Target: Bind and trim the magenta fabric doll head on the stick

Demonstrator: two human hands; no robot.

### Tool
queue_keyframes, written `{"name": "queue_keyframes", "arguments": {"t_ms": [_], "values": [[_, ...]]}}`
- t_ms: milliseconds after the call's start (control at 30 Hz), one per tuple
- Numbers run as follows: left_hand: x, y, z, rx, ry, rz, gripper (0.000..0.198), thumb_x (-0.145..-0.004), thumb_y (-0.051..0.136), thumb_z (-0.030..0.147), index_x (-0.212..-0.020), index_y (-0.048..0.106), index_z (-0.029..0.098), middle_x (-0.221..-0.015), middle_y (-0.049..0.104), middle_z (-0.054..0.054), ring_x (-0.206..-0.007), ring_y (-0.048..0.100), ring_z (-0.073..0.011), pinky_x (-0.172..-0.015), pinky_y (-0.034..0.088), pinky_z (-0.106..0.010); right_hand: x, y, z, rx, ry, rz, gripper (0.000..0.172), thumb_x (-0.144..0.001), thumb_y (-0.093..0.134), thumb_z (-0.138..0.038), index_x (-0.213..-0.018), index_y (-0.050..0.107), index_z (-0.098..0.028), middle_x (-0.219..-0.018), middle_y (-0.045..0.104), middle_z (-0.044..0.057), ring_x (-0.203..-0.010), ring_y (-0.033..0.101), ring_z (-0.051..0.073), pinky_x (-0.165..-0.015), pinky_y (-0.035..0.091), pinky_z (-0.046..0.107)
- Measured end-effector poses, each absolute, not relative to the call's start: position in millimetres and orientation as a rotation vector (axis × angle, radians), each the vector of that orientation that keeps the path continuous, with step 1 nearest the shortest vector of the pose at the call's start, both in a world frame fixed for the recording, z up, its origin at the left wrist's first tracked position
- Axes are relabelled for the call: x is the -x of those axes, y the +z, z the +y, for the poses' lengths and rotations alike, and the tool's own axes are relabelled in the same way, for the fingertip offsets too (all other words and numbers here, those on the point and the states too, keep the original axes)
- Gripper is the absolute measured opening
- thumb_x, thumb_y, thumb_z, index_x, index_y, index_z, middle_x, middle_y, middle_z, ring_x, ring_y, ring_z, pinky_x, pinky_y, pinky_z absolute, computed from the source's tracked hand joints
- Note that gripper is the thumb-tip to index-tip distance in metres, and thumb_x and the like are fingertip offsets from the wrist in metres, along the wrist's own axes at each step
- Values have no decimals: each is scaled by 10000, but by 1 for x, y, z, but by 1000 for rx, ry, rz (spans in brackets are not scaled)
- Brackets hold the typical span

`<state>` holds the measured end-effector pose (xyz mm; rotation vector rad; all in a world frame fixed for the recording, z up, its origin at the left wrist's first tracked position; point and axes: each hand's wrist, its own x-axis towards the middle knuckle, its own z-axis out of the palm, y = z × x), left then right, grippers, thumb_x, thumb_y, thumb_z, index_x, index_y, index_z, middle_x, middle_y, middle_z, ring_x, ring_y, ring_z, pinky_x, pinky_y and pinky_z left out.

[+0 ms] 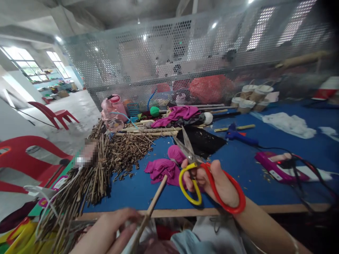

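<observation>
My right hand (224,185) is closed around a pair of scissors (189,153) with one yellow and one red handle loop. The blades point up and away, slightly apart, with nothing visible between them. Low in the view, my left hand (116,229), somewhat blurred, has its fingers curled around a thin wooden stick (156,195). The stick slants up toward a crumpled magenta cloth (162,169) on the blue tabletop. A magenta ball of yarn (175,153) lies behind the cloth, partly hidden by the scissors.
Bundled twigs (97,176) and dry plant bits (124,153) cover the table's left side. Black cloth (206,141) lies beyond the scissors. A blue glue gun (241,135), a magenta device (278,169) with cables and a bag of white stuffing (290,123) are rightward. A perforated metal screen (148,60) stands behind.
</observation>
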<state>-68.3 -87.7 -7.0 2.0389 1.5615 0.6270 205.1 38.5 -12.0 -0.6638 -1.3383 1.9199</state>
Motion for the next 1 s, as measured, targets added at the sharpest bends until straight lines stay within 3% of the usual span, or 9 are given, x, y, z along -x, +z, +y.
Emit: {"name": "queue_keyframes", "arguments": {"t_ms": [67, 133, 167, 300, 400, 567, 667, 1000], "values": [[44, 1, -68, -1912, 724, 1470, 352, -870, 504, 323, -1212, 548, 251, -915, 694, -34, -623, 596, -136, -591, 492, -217, -189, -8, 34, 592, 1941, -1236, 800, -700, 312, -854, -1085, 509, -182, -693, 546, 31, -610, 524, 168, -585, 423, 291], [18, -1, -45, -1797, 791, 1242, 364, -903, 456, 343, -1233, 497, 196, -1005, 650, -69, -702, 592, -134, -652, 496, -232, -175, -6, 29, 529, 1983, -1145, 741, -733, 339, -819, -1090, 505, -192, -676, 538, 16, -587, 534, 169, -572, 437, 296], [7, -4, -34, -1748, 823, 1151, 343, -912, 442, 367, -1187, 510, 173, -981, 633, -70, -751, 578, -139, -690, 490, -241, -170, -7, 27, 532, 1989, -1111, 712, -739, 368, -801, -1080, 513, -193, -668, 535, 10, -581, 537, 169, -566, 444, 296], [-18, -19, -4, -1664, 930, 1242, 342, -915, 416, 449, -846, 556, 144, -686, 513, 5, -603, 430, -108, -549, 387, -206, -162, -11, 21, 759, 1767, -1056, 507, -768, 524, -659, -964, 578, -194, -711, 570, 18, -669, 547, 166, -631, 455, 278], [-23, -21, 4, -1736, 1053, 1248, 326, -896, 467, 434, -752, 537, 151, -685, 495, 5, -623, 421, -114, -568, 366, -218, -165, -10, 19, 856, 1602, -1147, 359, -790, 564, -544, -822, 584, -188, -679, 538, 4, -634, 485, 142, -629, 427, 263], [-25, -22, 4, -1605, 1139, 1272, 405, -933, 357, 460, -644, 417, 182, -578, 390, 34, -536, 342, -100, -495, 284, -219, -173, -3, 20, 1051, 1323, -1487, 469, -834, 469, -563, -561, 444, -183, -507, 354, -34, -493, 301, 99, -475, 280, 246], [-23, -22, 2, -1535, 1094, 1372, 418, -927, 352, 492, -647, 394, 184, -547, 327, 51, -504, 281, -89, -465, 216, -223, -176, -4, 20, 1115, 1358, -1633, 420, -792, 540, -482, -521, 433, -179, -471, 346, -39, -473, 301, 91, -467, 254, 247], [-21, -9, -5, -1621, 999, 1379, 453, -937, 296, 502, -626, 377, 183, -534, 366, 42, -491, 304, -84, -463, 206, -228, -169, -15, 2, 996, 1182, -1373, 423, -861, 486, -416, -530, 343, -194, -506, 278, -50, -479, 253, 86, -456, 249, 243]]}}
